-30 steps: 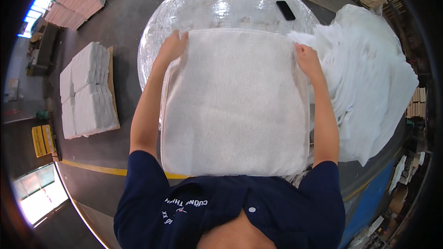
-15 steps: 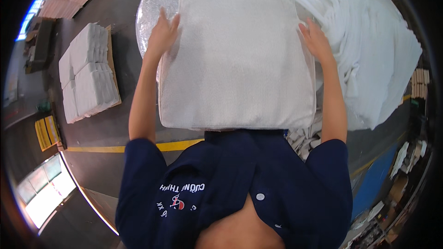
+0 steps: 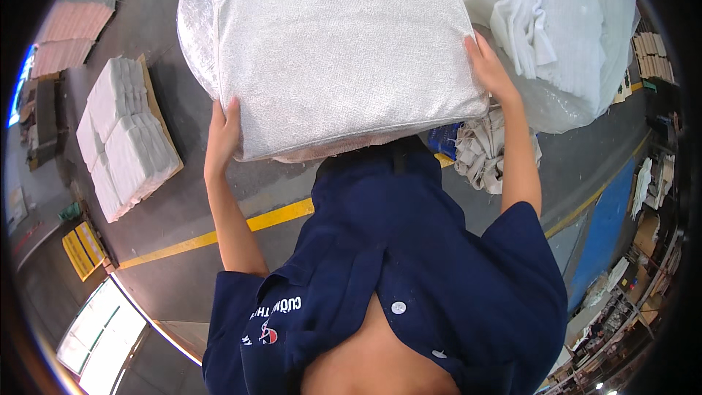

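Bracketing pale fabric cushion (image 3: 351,51); left hand (image 3: 221,139), eight o'clock; right hand (image 3: 495,73), three o'clock; fingers (image 3: 483,50) gripping opposite edges, presumably for balance.

The cushion (image 3: 351,44) is matt, slightly rough woven cloth; the table (image 3: 194,33) wears glossy, crinkled clear plastic; the shirt (image 3: 453,271) is matt cloth; the floor (image 3: 208,205) looks smooth.

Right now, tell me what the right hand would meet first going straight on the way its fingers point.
The pale square cushion. The right hand points forward and leftward at its right side and seems to touch it, though depth is unclear.
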Demonstrator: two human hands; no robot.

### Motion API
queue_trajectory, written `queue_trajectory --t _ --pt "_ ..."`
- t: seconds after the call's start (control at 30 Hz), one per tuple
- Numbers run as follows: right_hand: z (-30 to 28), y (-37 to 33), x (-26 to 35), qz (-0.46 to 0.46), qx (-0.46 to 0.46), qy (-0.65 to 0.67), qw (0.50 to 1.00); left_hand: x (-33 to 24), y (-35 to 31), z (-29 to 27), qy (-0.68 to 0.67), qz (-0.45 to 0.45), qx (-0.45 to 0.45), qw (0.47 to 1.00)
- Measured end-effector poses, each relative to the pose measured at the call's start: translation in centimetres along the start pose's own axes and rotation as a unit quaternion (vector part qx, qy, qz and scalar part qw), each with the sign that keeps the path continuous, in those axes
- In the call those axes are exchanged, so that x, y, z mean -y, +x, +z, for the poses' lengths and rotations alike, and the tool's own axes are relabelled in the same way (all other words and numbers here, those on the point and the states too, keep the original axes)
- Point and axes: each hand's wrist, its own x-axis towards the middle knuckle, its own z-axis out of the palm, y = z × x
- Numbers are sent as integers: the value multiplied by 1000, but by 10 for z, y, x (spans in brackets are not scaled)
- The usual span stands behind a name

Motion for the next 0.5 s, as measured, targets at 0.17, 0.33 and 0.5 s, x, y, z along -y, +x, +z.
queue_trajectory --t 0.17,0.33,0.5 --pt "40 -68 -6 -79 -229 -171 955 14 -64 42 -168 -101 -140 971" --pt "46 -72 -33 -80 -228 132 961 42 -60 63 -276 13 -240 931" --pt "32 -86 -37 -20 -188 108 976 48 -93 72 -455 -125 -198 859"
